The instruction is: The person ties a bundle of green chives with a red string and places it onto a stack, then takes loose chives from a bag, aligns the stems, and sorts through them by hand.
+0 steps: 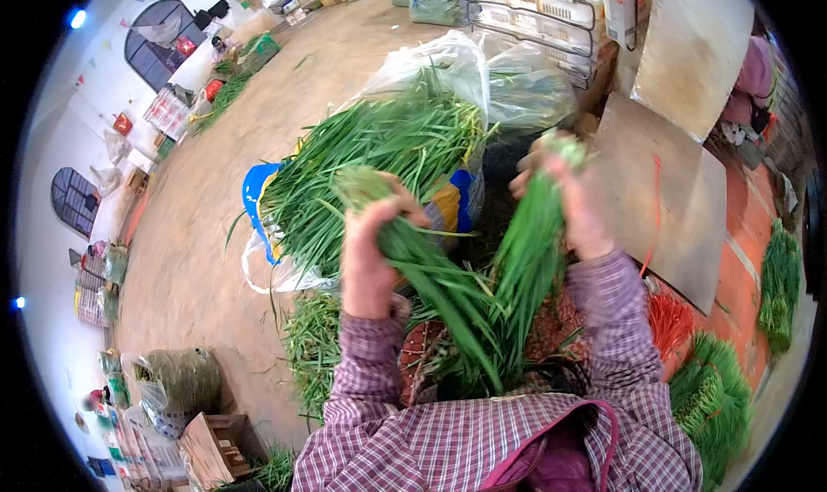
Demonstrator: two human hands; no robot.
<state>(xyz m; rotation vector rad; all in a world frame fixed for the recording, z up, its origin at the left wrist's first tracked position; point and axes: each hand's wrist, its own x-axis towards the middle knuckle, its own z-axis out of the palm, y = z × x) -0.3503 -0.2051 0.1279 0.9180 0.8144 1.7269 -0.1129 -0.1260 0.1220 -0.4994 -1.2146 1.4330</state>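
Observation:
My left hand (377, 233) is wrapped around a bunch of garlic chives (444, 289), its leaves hanging down toward my lap. A second bunch of garlic chives (530, 246) is gripped in my right hand (568, 186), which is raised and smeared by motion. Both bunches have their pale ends up, and their leaf tips meet low in front of me. Just ahead lies a big heap of loose garlic chives (370, 152) in an open plastic bag (469, 57). Cut leaves (312, 345) are scattered below my left forearm.
A flat board (668, 199) stands at my right, a red strip lying across it. Red ties (668, 320) and tied chive bundles (711, 397) sit nearby. White crates (538, 14) are stacked behind. A wooden crate (215, 449) and a filled sack (181, 384) are at lower left.

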